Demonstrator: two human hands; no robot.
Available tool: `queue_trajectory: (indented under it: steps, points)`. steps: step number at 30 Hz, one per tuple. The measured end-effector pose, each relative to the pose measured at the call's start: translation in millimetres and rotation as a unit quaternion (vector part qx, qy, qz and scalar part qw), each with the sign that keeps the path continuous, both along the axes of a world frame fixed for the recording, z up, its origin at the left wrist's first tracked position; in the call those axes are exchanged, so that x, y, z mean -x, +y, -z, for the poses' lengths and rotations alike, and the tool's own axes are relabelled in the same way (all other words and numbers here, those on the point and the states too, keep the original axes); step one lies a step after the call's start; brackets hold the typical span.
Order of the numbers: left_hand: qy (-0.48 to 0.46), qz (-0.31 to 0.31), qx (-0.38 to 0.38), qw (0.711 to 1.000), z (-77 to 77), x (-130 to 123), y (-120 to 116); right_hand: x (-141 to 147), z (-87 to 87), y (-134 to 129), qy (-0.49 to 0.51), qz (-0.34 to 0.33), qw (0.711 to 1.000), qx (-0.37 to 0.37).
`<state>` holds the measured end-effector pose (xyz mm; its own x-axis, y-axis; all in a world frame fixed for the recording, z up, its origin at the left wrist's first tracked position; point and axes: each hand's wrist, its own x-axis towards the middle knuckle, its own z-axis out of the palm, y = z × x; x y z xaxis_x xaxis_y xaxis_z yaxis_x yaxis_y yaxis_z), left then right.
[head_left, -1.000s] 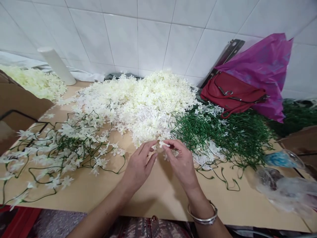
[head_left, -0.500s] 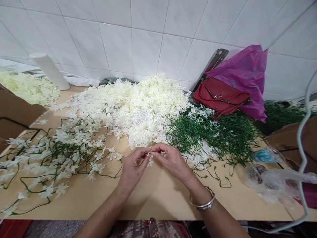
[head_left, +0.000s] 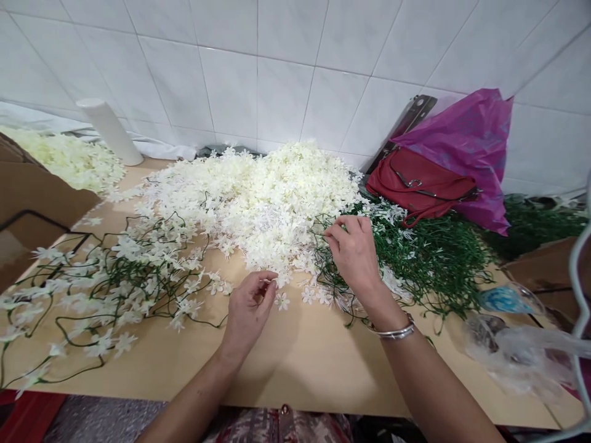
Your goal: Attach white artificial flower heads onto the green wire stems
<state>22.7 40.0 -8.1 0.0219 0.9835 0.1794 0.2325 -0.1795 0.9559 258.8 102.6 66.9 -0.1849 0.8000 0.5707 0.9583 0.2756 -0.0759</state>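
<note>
The bare left forearm point(head_left: 203, 391) slants inward from the lower edge, and the bare left hand point(head_left: 247, 314) is half curled, the tips of thumb and index finger brought together. The bare right forearm point(head_left: 429, 375) leans in from the other side, reaching farther forward (the longer stretch of the two). The bare right hand point(head_left: 354, 255) has its back turned up, fingers bent and pointing left, the thumb tucked just beneath the index finger. The hands are apart.
</note>
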Motion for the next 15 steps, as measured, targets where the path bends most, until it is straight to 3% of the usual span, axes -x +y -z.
queue_trajectory:
  steps: [2, 7, 9, 13, 15]
  points:
    - [0.002, 0.0, -0.002, 1.0, -2.1, 0.6, -1.1, 7.2, -2.2, -12.1, 0.012, -0.032, 0.999, 0.003]
    - [-0.032, 0.0, 0.017, 0.999, -4.4, 0.8, -1.7, 25.6, 0.6, -38.6, -0.033, -0.177, 0.965, 0.19]
    - [-0.061, 0.0, 0.036, 0.998, -3.3, -0.2, -0.5, 27.4, 1.5, -33.3, 0.001, -0.159, 0.969, 0.19]
    - [-0.114, -0.002, 0.059, 0.992, -1.1, -2.1, 2.2, 27.7, 4.4, 6.8, 0.056, -0.022, 0.994, 0.096]
    - [-0.125, -0.008, 0.059, 0.99, -1.0, -2.1, 3.3, 30.0, 8.6, 29.7, 0.051, 0.035, 0.994, 0.085]
